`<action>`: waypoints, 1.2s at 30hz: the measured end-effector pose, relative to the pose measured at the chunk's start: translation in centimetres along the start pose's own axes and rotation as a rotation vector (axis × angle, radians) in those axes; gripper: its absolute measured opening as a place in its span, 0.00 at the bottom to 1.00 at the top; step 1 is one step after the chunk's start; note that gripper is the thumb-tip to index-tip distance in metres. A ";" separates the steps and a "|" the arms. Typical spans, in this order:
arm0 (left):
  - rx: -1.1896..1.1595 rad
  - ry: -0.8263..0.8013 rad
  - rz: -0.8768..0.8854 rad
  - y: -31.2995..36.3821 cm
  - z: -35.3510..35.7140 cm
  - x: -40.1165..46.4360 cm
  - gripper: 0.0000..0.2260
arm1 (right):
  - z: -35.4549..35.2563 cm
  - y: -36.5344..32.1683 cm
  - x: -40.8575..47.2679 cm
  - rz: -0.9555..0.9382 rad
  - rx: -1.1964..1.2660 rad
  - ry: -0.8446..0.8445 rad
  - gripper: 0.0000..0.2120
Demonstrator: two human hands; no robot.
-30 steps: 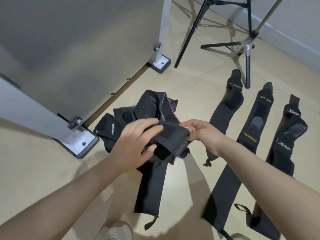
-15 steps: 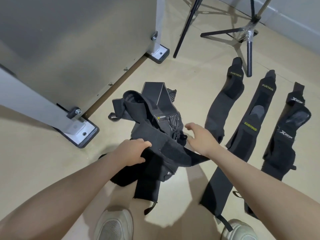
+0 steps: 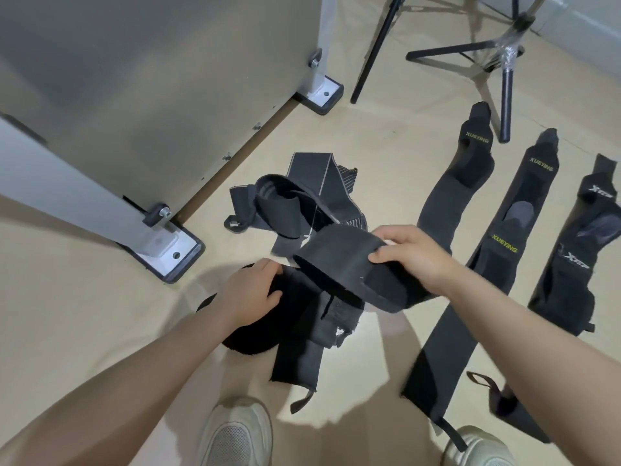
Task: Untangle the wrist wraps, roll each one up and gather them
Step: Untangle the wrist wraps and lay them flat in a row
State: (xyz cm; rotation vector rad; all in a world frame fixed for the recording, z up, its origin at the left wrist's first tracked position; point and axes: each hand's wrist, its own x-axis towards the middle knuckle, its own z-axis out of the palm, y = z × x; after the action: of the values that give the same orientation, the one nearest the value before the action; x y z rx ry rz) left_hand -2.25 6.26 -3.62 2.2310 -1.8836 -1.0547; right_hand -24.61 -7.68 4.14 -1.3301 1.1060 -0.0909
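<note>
The untangling is in hand: the right hand [image 3: 408,255] pinches a wide black wrap band [image 3: 339,260] lifted off the tangled pile of wrist wraps [image 3: 302,230] at the middle of the floor, while the left hand [image 3: 250,294], fingers curled, grips the dark heap at the pile's seven o'clock. Three wraps lie straightened side by side at three o'clock: two marked XUEYING [image 3: 460,196] [image 3: 514,230] and one marked XTG [image 3: 571,260]. Nothing is rolled yet, I'd say. Next, the held band wants drawing free of the knot without dragging its neighbours. How many wraps remain knotted is hard to tell; the straightened wraps' near ends run under the right forearm.
</note>
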 end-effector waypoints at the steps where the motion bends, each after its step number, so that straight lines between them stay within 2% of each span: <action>1: 0.015 -0.008 0.004 -0.3 0.0 0.2 0.19 | -1.5 -0.3 -0.5 0.023 -0.011 -0.017 0.06; 4: 0.011 -0.121 -0.064 -0.8 0.0 0.8 0.26 | -4.9 1.2 -0.9 0.278 -0.376 -0.026 0.12; 6: -0.001 -0.177 -0.099 -0.2 0.1 1.3 0.27 | -5.3 3.5 -0.7 0.495 -0.758 -0.096 0.07; 7: -0.006 -0.159 -0.082 0.4 0.1 1.6 0.25 | -4.9 4.7 -0.5 0.507 -0.881 -0.089 0.03; 8: -0.018 -0.112 -0.051 1.1 0.1 1.8 0.23 | -4.3 5.5 -0.4 0.446 -0.909 -0.035 0.04; 10: -0.063 -0.023 0.006 2.6 0.0 2.3 0.22 | -2.1 5.7 0.1 0.223 -0.808 0.169 0.17; 12: -0.105 -0.034 0.031 3.8 0.3 2.9 0.25 | 0.7 5.0 0.9 0.024 -0.766 0.227 0.21; 15: -0.180 -0.107 0.023 5.0 0.8 3.6 0.30 | 4.9 4.5 2.3 -0.025 -0.855 0.168 0.19; 17: -0.260 -0.095 0.007 5.1 0.8 4.0 0.32 | 6.2 4.6 3.0 0.022 -0.917 0.236 0.17; 19: -0.361 -0.074 0.008 4.7 0.4 3.9 0.32 | 6.2 4.1 3.2 0.002 -0.814 0.330 0.11; 20: -0.410 -0.052 0.024 4.6 0.1 3.7 0.31 | 5.8 3.6 3.1 -0.027 -0.683 0.343 0.06; 21: -0.458 -0.015 0.038 4.4 -0.2 3.5 0.29 | 5.2 3.0 2.8 -0.062 -0.543 0.309 0.05; 23: -0.569 0.114 0.079 4.5 -1.3 2.6 0.23 | 3.7 1.2 1.6 -0.129 -0.309 0.134 0.11; 25: -0.593 0.257 0.192 4.9 -2.9 1.8 0.19 | 1.9 -1.1 0.0 -0.205 -0.120 -0.050 0.10; 28: -0.346 0.378 0.493 5.8 -5.8 1.4 0.23 | -0.8 -4.1 -1.5 -0.332 0.094 -0.171 0.06; 30: -0.302 0.299 0.598 6.9 -7.6 1.6 0.27 | -2.4 -5.2 -1.6 -0.412 0.220 -0.199 0.03; 32: -0.401 0.093 0.570 8.2 -8.9 1.5 0.28 | -3.7 -5.6 -1.5 -0.445 0.355 -0.222 0.05; 34: -0.655 -0.093 0.455 9.7 -9.3 1.4 0.27 | -4.4 -5.2 -1.3 -0.430 0.440 -0.249 0.11; 36: -0.948 -0.187 0.327 10.9 -9.0 1.4 0.29 | -4.6 -4.0 -1.0 -0.382 0.472 -0.250 0.13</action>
State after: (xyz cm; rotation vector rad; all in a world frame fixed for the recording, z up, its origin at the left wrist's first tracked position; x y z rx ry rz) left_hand -7.02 -1.33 7.42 1.2826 -1.2731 -1.6474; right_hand -26.16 -11.59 8.68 -1.0713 0.5615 -0.4299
